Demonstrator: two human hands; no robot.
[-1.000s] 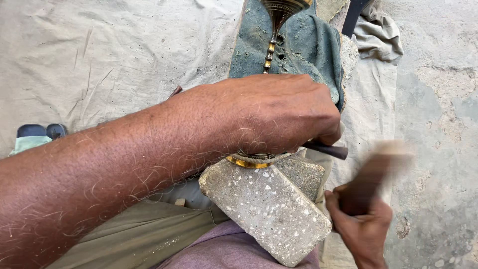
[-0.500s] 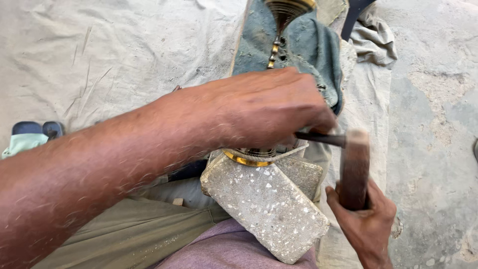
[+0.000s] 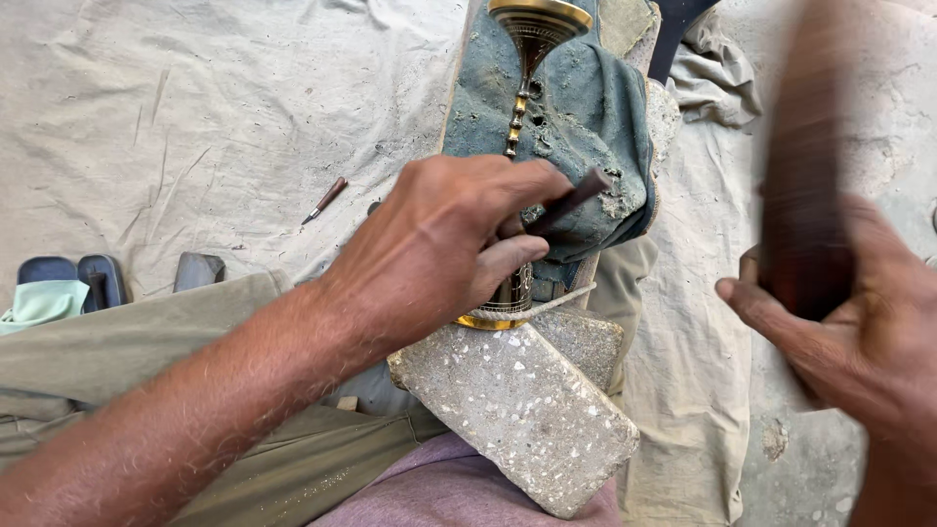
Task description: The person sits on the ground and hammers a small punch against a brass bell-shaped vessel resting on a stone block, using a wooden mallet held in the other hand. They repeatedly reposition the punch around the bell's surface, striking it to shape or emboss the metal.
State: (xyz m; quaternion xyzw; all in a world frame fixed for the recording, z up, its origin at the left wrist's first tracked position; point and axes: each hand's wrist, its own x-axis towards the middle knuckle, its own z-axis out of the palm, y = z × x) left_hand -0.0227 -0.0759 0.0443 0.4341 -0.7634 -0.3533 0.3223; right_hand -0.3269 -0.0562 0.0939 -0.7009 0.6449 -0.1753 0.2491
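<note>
My left hand [image 3: 444, 244] grips a dark metal chisel [image 3: 576, 195], its tip set against an engraved brass stem piece [image 3: 517, 117] that lies along a blue-grey cloth pad [image 3: 595, 127]. The brass piece's base ring [image 3: 493, 317] rests against a speckled stone block [image 3: 517, 410] by my lap. My right hand [image 3: 839, 342] is raised at the right and holds a dark wooden mallet [image 3: 800, 195], blurred by motion, well apart from the chisel's head.
A beige canvas sheet [image 3: 195, 117] covers the ground. A small pointed tool [image 3: 324, 199] lies on it to the left. Dark sandals [image 3: 78, 278] and a pale green cloth [image 3: 39, 303] sit at the left edge. Bare concrete [image 3: 898, 98] lies at right.
The mallet met the chisel's end half a second ago; now my right hand has swung it up and away. The view has shifted, showing more of the brass piece.
</note>
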